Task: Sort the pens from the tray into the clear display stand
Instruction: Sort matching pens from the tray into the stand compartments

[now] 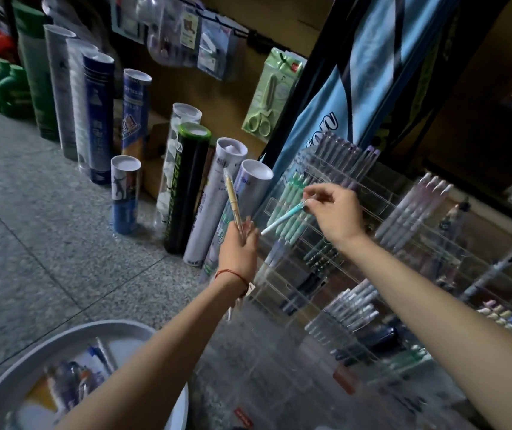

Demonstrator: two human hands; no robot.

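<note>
fingers of the right hand pinch a teal pen at the part-filled clear display stand; left hand grips a yellow pen; tray apparently holds more.

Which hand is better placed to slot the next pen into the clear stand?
Right. The right hand pinches the mint pen directly over the matching mint row in the clear stand; the left hand holds a yellow pen upright, beside the stand.
</note>
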